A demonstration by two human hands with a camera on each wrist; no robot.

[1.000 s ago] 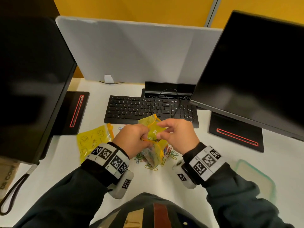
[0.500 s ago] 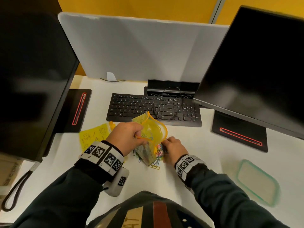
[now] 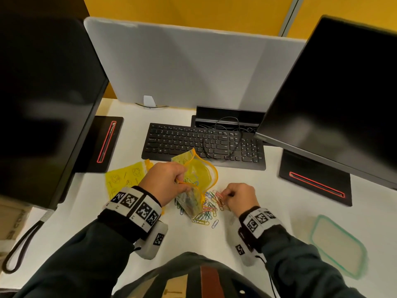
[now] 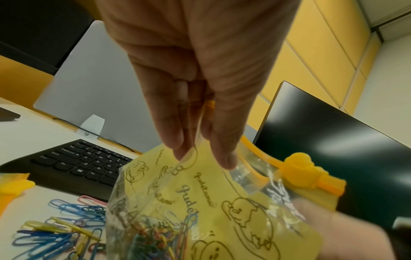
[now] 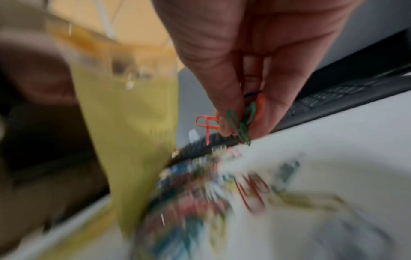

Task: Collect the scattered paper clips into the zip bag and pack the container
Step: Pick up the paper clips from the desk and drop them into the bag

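— Where are we? Our right hand (image 5: 242,98) is pinching a few paper clips (image 5: 241,121), green and orange, just above the pile of clips (image 3: 206,208) on the tabletop (image 3: 268,190).

— And our left hand (image 3: 165,182) grips the zip bag (image 3: 196,179) by its orange rim, mouth held open, some clips already inside (its bottom sags beside the pile).

— So we're mid-collection, we'd judge. Next we carry this pinch over to the open mouth and let go cleanly.

— Plenty remain. The container (image 3: 337,247) waits well apart, near our right forearm; packing comes later.
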